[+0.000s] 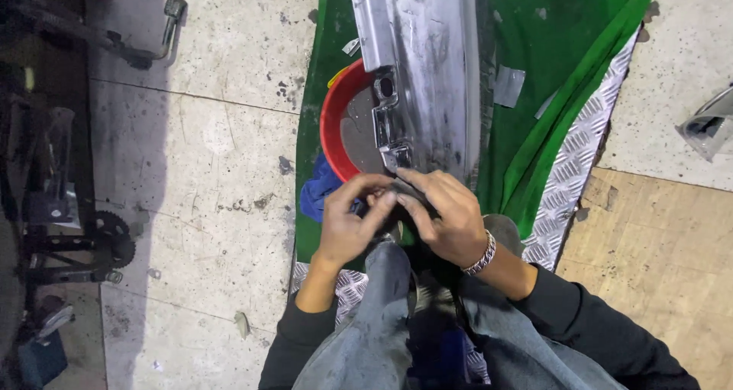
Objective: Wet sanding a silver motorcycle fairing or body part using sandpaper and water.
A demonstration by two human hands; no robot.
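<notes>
A long grey, sanded body panel [427, 61] lies on a green cloth [557, 69], its near end over a red basin [330, 126]. Just below the panel's near end, my left hand [353, 220] and my right hand [449, 210] meet above my knees. Both pinch a small dark piece [403, 193], possibly a folded abrasive sheet; what it is stays unclear. My right wrist wears a metal bracelet [481, 256]. A blue rag [319, 191] lies beside the basin, left of my left hand.
A ribbed metal plate [580, 161] lies under the cloth on the concrete floor. A motorcycle's chain sprocket [111, 237] and foot lever [164, 31] stand in shadow at the left. A shiny part [710, 126] sits at the right edge.
</notes>
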